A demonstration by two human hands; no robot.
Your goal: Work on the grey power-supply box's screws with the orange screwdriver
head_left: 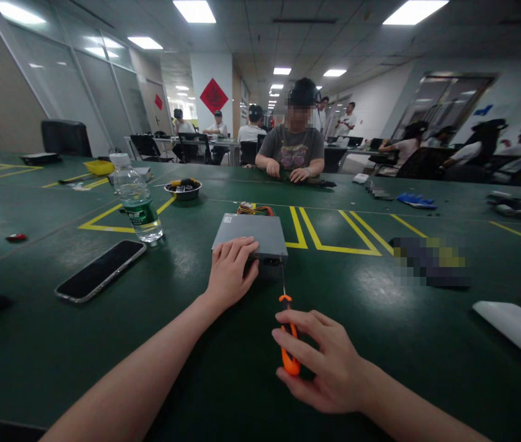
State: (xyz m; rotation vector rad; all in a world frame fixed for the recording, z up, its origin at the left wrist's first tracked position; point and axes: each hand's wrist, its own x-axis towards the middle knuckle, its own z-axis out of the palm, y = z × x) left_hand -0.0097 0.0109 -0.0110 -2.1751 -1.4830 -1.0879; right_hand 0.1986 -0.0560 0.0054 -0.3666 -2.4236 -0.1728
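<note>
A grey metal box with coloured wires at its far end lies on the green table. My left hand rests on its near left corner, fingers curled over the edge and pressing it down. My right hand is closed round the orange handle of a screwdriver. The screwdriver's thin shaft points away from me and its tip meets the box's near face.
A black phone lies left of the box, with a water bottle behind it. A small bowl of parts sits further back. A seated person works across the table. A white object lies at the right.
</note>
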